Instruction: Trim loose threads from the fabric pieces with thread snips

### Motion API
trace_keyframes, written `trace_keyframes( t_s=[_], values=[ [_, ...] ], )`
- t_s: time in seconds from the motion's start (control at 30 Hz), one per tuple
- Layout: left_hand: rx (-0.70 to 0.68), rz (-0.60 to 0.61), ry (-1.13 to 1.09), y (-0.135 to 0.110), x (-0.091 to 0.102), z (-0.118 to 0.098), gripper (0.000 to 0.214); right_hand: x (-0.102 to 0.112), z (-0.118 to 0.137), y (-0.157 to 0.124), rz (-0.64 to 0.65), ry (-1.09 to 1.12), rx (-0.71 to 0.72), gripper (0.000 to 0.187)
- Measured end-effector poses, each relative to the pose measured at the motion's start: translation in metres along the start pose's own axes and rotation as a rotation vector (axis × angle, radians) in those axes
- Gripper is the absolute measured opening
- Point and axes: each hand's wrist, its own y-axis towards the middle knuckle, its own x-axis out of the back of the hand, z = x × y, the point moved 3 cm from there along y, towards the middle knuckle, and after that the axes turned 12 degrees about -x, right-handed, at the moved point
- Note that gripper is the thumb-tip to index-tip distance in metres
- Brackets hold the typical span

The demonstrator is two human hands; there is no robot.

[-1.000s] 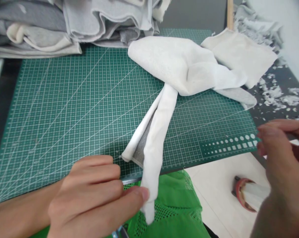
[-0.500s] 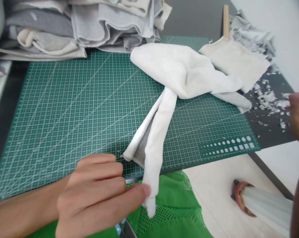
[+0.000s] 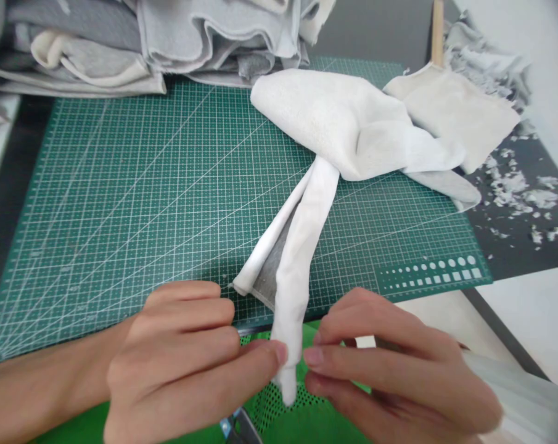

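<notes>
A white fabric piece [image 3: 334,120] lies bunched on the green cutting mat [image 3: 135,185]. Its narrow, rolled strip [image 3: 293,277] hangs toward me over the mat's front edge, with a grey inner side showing next to it. Near the strip's lower end, my left hand [image 3: 181,364] is closed, pinching the cloth between thumb and forefinger. My right hand [image 3: 399,364] is just right of that end, fingers slightly apart and holding nothing; a small gap separates its fingertips from the cloth. Below my left hand is a partly hidden dark tool [image 3: 242,427] with a light-blue part.
Grey and cream fabrics [image 3: 177,37] are stacked along the back left. A cream cloth piece [image 3: 454,111] lies at the right, by a wooden stick [image 3: 438,34]. White lint scraps [image 3: 514,185] litter the dark tabletop. Green mesh cloth [image 3: 269,407] covers the area below the mat.
My right hand has come in from the far right, away from the lint scraps, to beside the strip's end. My left hand keeps its pinch. The view has shifted slightly.
</notes>
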Motion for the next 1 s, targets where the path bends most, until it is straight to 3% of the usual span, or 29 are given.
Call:
trace_keyframes(
  t_s=[0.1,0.3,0.43,0.57,0.63,0.77,0.9,1.0],
  values=[
    [-0.033,0.044,-0.014,0.0,-0.001,0.0,0.018,-0.009,-0.005,0.0,-0.025,0.05,0.017,0.009],
    [0.094,-0.053,0.055,0.001,-0.003,-0.002,0.021,-0.004,-0.003,-0.001,0.029,-0.03,0.027,0.012],
    [0.055,-0.048,0.025,0.002,-0.005,-0.004,0.022,-0.007,0.008,0.0,0.04,-0.094,0.023,0.01],
    [0.097,-0.102,0.016,0.005,-0.005,-0.005,0.025,-0.018,0.012,-0.007,-0.138,-0.285,-0.07,0.014],
    [0.121,-0.086,0.02,0.006,-0.006,-0.005,0.023,-0.023,0.01,-0.01,-0.228,-0.344,-0.028,0.015],
    [0.126,-0.082,0.058,0.004,-0.007,-0.006,0.021,-0.034,0.001,-0.012,-0.193,-0.414,0.142,0.007],
    [0.094,-0.105,0.066,-0.001,-0.006,-0.005,0.019,-0.029,0.001,-0.005,-0.25,-0.38,0.058,0.008],
    [0.081,-0.046,0.021,-0.001,-0.007,-0.005,0.023,-0.016,0.006,0.005,-0.142,-0.391,-0.005,0.014]
  ],
)
